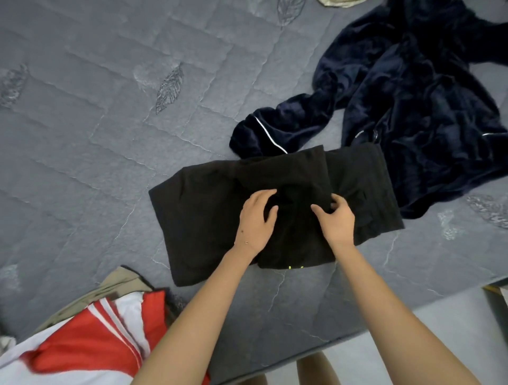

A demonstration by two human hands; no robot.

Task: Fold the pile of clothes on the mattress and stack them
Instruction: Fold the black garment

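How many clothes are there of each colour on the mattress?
Black garment: 1
Dark blue garment: 1
Red and white garment: 1
Tan garments, one under the red one, one cut off at the top edge: 2
Total: 5

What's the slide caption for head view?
Left hand and right hand grip a part-folded black garment on the mattress; navy garment beyond.
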